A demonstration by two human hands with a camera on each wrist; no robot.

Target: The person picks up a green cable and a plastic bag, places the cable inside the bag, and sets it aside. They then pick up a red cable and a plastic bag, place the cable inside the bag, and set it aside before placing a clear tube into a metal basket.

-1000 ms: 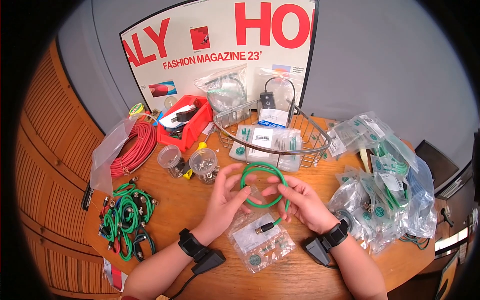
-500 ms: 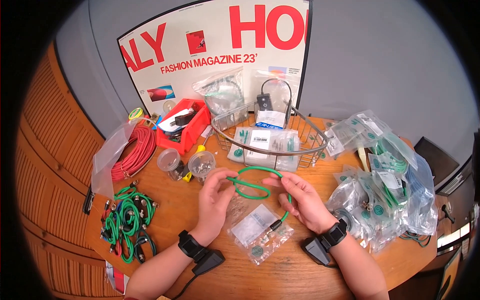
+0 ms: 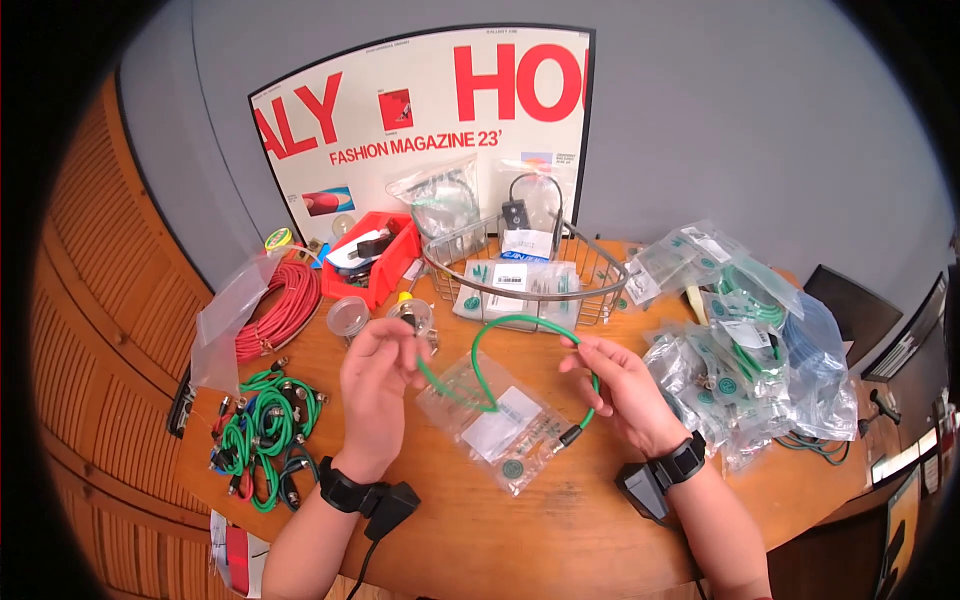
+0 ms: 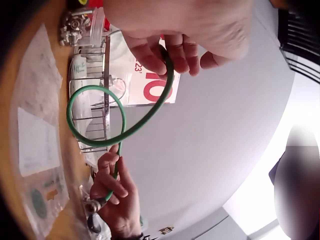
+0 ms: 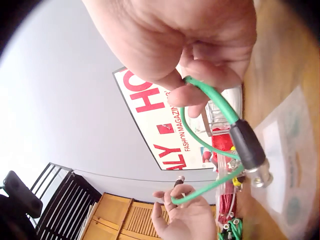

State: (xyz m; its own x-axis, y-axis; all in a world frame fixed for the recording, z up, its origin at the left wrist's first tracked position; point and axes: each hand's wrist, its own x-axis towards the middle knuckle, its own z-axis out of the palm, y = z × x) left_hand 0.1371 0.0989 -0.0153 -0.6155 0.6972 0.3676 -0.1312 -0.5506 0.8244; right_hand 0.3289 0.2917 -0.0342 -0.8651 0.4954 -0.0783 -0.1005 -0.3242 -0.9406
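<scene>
A green cable (image 3: 520,319) with metal-tipped connectors hangs in a loose loop between both hands. My left hand (image 3: 378,400) pinches it near one end; that end's connector (image 5: 179,180) sticks out past the fingers in the right wrist view. My right hand (image 3: 625,390) pinches the cable near its other end, between thumb and fingers. Below those fingers hangs a black-booted connector (image 5: 247,145) with a silvery metal end. Beneath the loop, a clear plastic bag (image 3: 505,430) with a white label lies flat on the wooden table (image 3: 470,540).
Tangled green cables (image 3: 265,430) lie at left, below a red cable coil (image 3: 280,310). Behind stand a red bin (image 3: 385,265), clear jars (image 3: 348,317) and a wire basket (image 3: 600,300) holding packets. Several bagged cables (image 3: 740,350) are piled at right.
The hands have moved apart, my left hand going left and up with its end of the cable. The small round coil has opened into a wider loop. The head view has shifted slightly.
</scene>
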